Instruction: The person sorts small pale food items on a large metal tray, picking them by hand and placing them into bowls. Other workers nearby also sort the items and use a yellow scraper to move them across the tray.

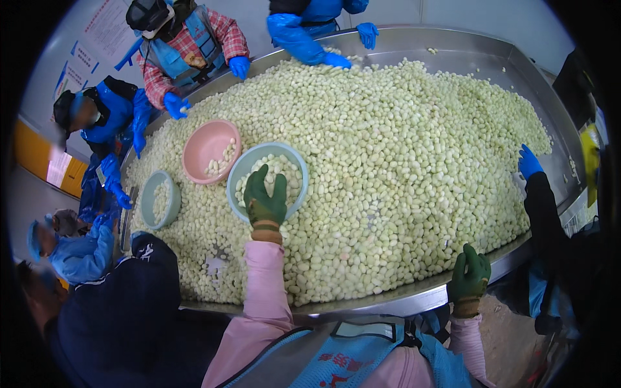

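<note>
Pale green, oval, peeled pieces (pixel 412 160), perhaps fruit or beans, are heaped over a large steel tray table (pixel 465 43). My left hand (pixel 266 194), in a dark green glove with a brown cuff, is over a light blue plastic basin (pixel 304 186) partly filled with the same pieces. Its fingers are apart; whether a piece lies under the palm is hidden. At the tray's near right edge, my right hand (pixel 468 274), gloved alike, is raised with the fingers partly curled, and nothing shows in it.
A pink basin (pixel 194 138) and a smaller light green basin (pixel 177 203), each holding some pieces, rest on the heap at left. Co-workers' blue-gloved hands reach over the far edge (pixel 337 60), the left side (pixel 175 105) and the right side (pixel 529 162). A dark-clothed person stands close at my left.
</note>
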The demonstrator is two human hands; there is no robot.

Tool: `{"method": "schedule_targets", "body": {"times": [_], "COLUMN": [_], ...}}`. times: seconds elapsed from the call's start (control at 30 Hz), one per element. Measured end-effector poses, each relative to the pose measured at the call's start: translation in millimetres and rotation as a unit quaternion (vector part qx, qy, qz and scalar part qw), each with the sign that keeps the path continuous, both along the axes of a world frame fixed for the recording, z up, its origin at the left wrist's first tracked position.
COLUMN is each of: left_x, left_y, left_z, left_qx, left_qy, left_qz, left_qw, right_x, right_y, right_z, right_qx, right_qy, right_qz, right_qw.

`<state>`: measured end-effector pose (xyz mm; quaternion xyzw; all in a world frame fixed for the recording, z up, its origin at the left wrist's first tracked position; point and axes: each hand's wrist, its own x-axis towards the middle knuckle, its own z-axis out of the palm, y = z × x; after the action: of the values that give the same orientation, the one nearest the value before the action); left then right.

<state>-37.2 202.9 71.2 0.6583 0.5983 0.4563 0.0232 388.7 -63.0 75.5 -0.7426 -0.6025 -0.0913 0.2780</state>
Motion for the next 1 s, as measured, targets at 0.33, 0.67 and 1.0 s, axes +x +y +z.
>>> {"method": "schedule_targets", "body": {"times": [0.33,0.67,1.0], "left_x": [188,191,148], "left_y": [89,78,-62], "left_z": [-40,-87,-36], "left_qx": [-0.190,-0.291,-0.401], "left_qy": [0.110,0.366,0.310], "left_qz": [-0.153,-0.207,-0.295], "left_qw": [0.963,0.859,0.810], "right_x": [-13,-10,-10], "right_y": [9,12,10], "right_z": [19,13,15], "right_qx": [0.003,0.039,-0.013], "right_qy": [0.033,0.009,0.028], "right_qz": [-0.028,-0.023,-0.026], "right_qw": [0.999,0.999,0.999]}}
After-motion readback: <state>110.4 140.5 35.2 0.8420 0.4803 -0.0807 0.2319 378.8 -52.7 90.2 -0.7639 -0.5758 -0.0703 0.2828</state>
